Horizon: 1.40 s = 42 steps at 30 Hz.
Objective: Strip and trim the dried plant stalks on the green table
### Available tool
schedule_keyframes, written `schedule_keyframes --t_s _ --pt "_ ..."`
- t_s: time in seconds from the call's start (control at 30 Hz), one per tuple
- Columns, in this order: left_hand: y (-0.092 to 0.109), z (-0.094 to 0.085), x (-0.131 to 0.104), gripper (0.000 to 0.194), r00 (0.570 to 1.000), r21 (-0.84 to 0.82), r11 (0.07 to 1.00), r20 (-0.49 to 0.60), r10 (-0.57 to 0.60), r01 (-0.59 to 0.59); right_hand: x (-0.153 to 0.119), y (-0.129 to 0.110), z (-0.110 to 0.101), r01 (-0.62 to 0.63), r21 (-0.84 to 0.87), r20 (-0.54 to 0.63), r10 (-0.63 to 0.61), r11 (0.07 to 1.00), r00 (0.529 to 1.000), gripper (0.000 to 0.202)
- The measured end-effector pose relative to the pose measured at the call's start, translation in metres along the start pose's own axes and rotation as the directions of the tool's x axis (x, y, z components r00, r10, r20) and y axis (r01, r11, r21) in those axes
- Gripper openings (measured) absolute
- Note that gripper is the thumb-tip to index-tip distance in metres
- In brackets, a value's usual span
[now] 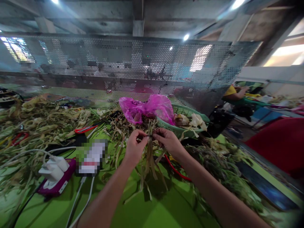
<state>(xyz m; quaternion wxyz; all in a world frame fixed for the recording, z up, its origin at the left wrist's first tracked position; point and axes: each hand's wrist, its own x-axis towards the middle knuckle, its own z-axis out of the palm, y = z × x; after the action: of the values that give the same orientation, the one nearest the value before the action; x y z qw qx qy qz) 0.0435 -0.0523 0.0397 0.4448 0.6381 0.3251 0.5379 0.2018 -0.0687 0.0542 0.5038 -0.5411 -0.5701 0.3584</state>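
Both hands meet at the middle of the view over the green table. My left hand (137, 144) pinches one end of a thin dark tie (149, 136). From the other side, my right hand (167, 141) pinches the tie's opposite end. The tie crosses a bundle of dry, pale leaf strips (150, 155) just between my fingertips. Its strips fan out above the hands and hang down below them. Right behind the hands lie a pink plastic bag (147, 109) and a green basket (185, 110) holding dried leaves.
Heaped dry leaves (42, 120) cover the left side. Nearer are a phone (92, 156), a purple power strip (57, 186) with white plugs and cables. Red-handled tools lie about. Greenish plant material (213, 161) is at right. A perforated metal panel (118, 66) stands behind; a person's arm (239, 94) shows far right.
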Motion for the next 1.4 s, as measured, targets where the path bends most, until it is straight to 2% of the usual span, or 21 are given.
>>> schedule_keyframes --t_s 0.17,0.3,0.43,0.6,0.73,0.9,1.13,1.27,1.4 --pt "-0.001 0.001 -0.001 0.001 0.99 -0.094 0.99 0.084 0.114 -0.106 0.001 0.006 0.002 0.014 -0.033 0.032 -0.013 0.999 0.999 0.025" --pt "-0.004 -0.001 0.0 0.003 0.969 -0.017 0.979 0.139 0.202 -0.202 0.001 0.009 0.002 0.091 -0.14 0.021 -0.089 0.986 0.996 0.017" --pt "-0.004 -0.006 0.001 0.005 0.969 0.201 0.952 0.141 0.204 -0.229 0.002 0.009 0.005 0.127 -0.262 -0.013 -0.135 0.957 0.991 0.009" --pt "-0.004 -0.011 0.003 0.005 0.972 0.277 0.935 0.134 0.193 -0.223 0.003 0.003 0.002 0.181 -0.344 -0.03 -0.203 0.922 0.979 0.013" --pt "-0.003 -0.013 0.004 0.006 0.964 0.321 0.918 0.204 0.172 -0.232 0.002 -0.003 -0.008 0.12 -0.287 0.036 -0.115 0.95 0.993 0.024" --pt "0.001 -0.013 0.003 0.009 0.959 0.305 0.928 0.247 0.139 -0.213 0.001 -0.005 -0.016 0.049 -0.224 0.063 -0.036 0.973 0.997 0.028" --pt "-0.001 -0.009 0.002 0.017 0.952 0.302 0.932 0.286 0.11 -0.199 -0.002 -0.011 -0.01 0.025 -0.211 0.077 -0.009 0.977 0.997 0.029" --pt "-0.008 -0.009 0.005 0.015 0.959 0.238 0.964 0.279 0.052 -0.121 -0.004 -0.012 -0.007 0.035 -0.168 0.08 -0.022 0.985 0.997 0.027" --pt "-0.015 -0.009 0.007 0.011 0.971 0.141 0.99 0.235 -0.044 0.01 -0.004 -0.012 -0.004 0.037 -0.14 0.078 -0.026 0.99 0.997 0.026"
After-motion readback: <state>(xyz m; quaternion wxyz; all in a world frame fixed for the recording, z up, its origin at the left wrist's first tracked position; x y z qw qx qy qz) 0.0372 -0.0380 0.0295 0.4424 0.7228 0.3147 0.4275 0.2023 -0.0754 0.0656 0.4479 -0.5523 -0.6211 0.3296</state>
